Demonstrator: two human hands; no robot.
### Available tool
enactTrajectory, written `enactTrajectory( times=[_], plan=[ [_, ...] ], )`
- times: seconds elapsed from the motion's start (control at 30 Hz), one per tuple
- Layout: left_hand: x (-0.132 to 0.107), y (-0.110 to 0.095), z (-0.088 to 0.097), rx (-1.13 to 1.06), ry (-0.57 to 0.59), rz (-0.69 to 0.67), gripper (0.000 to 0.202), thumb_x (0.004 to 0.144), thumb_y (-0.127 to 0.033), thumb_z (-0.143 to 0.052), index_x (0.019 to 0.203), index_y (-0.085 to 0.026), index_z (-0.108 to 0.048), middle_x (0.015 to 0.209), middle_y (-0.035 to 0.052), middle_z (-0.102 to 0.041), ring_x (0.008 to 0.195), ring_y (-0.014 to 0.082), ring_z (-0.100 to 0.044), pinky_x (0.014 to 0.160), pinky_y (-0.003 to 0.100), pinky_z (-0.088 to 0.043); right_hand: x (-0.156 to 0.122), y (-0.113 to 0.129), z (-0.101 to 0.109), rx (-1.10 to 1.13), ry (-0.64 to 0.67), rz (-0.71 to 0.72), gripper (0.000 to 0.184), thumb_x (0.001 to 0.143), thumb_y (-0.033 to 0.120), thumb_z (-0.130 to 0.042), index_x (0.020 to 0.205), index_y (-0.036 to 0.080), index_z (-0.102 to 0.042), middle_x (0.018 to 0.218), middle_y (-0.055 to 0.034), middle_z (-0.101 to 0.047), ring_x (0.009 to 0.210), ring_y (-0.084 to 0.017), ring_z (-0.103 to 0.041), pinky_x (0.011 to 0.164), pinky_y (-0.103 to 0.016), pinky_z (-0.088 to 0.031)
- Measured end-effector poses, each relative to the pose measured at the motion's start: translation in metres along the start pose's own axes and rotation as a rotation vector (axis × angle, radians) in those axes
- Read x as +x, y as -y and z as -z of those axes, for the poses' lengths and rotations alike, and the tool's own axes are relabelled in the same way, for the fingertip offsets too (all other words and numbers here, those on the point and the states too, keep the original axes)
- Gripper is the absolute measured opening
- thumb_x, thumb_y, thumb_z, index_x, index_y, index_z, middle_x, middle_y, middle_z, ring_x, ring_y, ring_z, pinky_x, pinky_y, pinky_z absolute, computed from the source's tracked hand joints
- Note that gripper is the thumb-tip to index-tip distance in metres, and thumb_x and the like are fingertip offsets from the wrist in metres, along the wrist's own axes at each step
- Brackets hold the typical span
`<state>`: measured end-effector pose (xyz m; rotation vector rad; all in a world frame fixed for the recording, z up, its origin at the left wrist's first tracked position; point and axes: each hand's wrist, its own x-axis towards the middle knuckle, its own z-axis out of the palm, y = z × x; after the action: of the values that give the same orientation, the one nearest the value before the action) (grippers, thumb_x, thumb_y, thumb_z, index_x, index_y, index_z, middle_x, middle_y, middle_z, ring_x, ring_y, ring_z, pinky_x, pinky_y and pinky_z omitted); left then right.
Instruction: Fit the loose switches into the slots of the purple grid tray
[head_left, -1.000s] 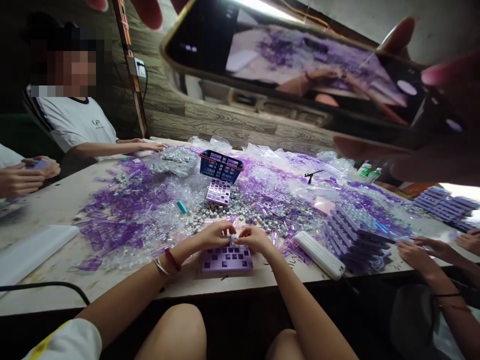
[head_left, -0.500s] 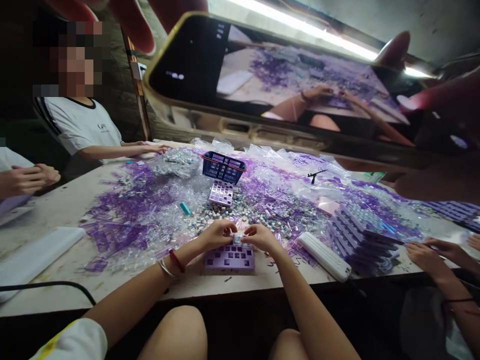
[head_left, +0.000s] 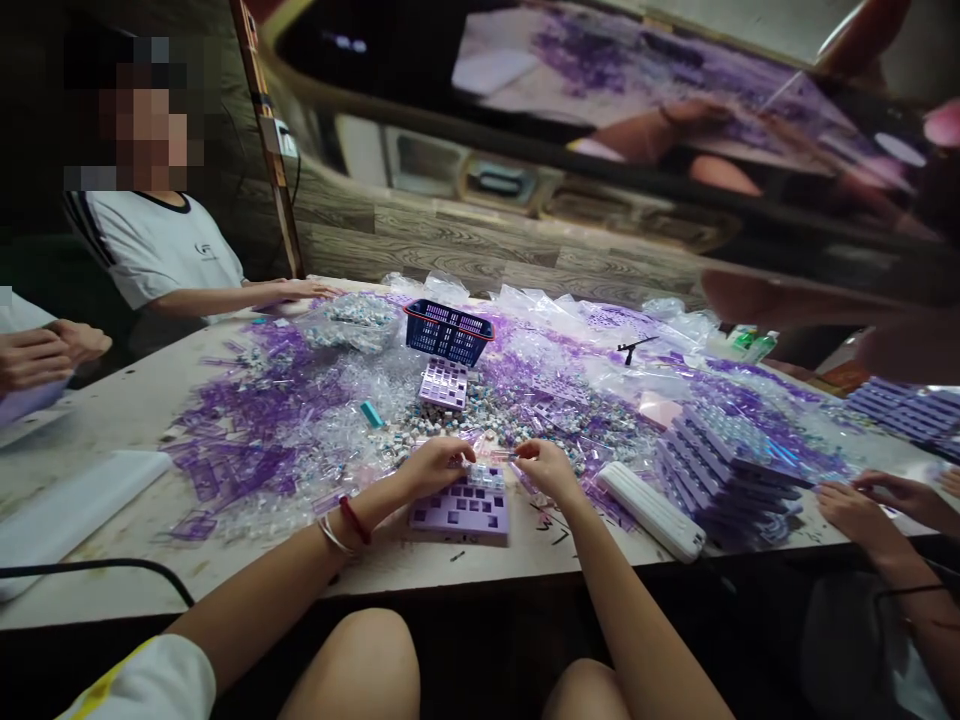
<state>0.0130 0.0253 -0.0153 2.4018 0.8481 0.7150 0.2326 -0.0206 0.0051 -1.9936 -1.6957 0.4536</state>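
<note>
A purple tray (head_left: pixel 459 512) with square holes lies at the table's near edge. My left hand (head_left: pixel 431 467) rests at the tray's far left corner, fingers curled and pinched on a small part I cannot name. My right hand (head_left: pixel 547 467) is just right of the tray, over the heap of small grey and blue parts (head_left: pixel 517 415), its fingers closed in a pinch; what they hold is too small to see. A red band and a silver bangle ring my left wrist.
A blue basket (head_left: pixel 448 332), a second purple tray (head_left: pixel 443 383), clear and purple plastic pieces, a white bar (head_left: pixel 651 510) and stacked purple trays (head_left: pixel 724 460) cover the table. Other people's hands work at left and right. A phone (head_left: pixel 600 110) hangs close overhead.
My right hand has moved right, away from my left hand and off the tray. The phone overhead has shifted up and right.
</note>
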Motion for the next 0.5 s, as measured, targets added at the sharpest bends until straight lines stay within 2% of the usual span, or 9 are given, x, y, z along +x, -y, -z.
enactTrajectory(
  times=[0.23, 0.37, 0.5],
  plan=[
    [0.001, 0.003, 0.004, -0.025, 0.045, -0.032, 0.018, 0.067, -0.007, -0.062, 0.083, -0.015, -0.065, 0.084, 0.0022, -0.065, 0.076, 0.0142, -0.058, 0.069, 0.022, -0.043, 0.004, -0.018, 0.003, -0.17, -0.132, -0.036, 0.034, 0.076, 0.003, -0.047, 0.101, 0.013, -0.068, 0.108, -0.0128, -0.066, 0.102, -0.023, -0.06, 0.084, -0.028, -0.042],
    [0.001, 0.002, 0.006, 0.007, 0.071, -0.065, 0.02, 0.067, -0.007, -0.059, 0.083, -0.015, -0.066, 0.084, 0.0024, -0.064, 0.075, 0.0139, -0.057, 0.069, 0.022, -0.042, 0.015, -0.016, -0.005, -0.215, -0.138, 0.049, 0.038, 0.081, 0.003, -0.044, 0.111, 0.015, -0.065, 0.116, -0.0108, -0.064, 0.11, -0.021, -0.055, 0.09, -0.024, -0.038],
    [0.001, 0.003, 0.005, 0.021, 0.073, -0.091, 0.021, 0.066, -0.006, -0.057, 0.083, -0.015, -0.065, 0.082, 0.0019, -0.063, 0.076, 0.0142, -0.056, 0.07, 0.022, -0.041, 0.028, -0.009, -0.016, -0.236, -0.106, 0.099, 0.032, 0.083, 0.008, -0.049, 0.108, 0.016, -0.067, 0.111, -0.0089, -0.067, 0.107, -0.019, -0.057, 0.088, -0.022, -0.039]
  ],
)
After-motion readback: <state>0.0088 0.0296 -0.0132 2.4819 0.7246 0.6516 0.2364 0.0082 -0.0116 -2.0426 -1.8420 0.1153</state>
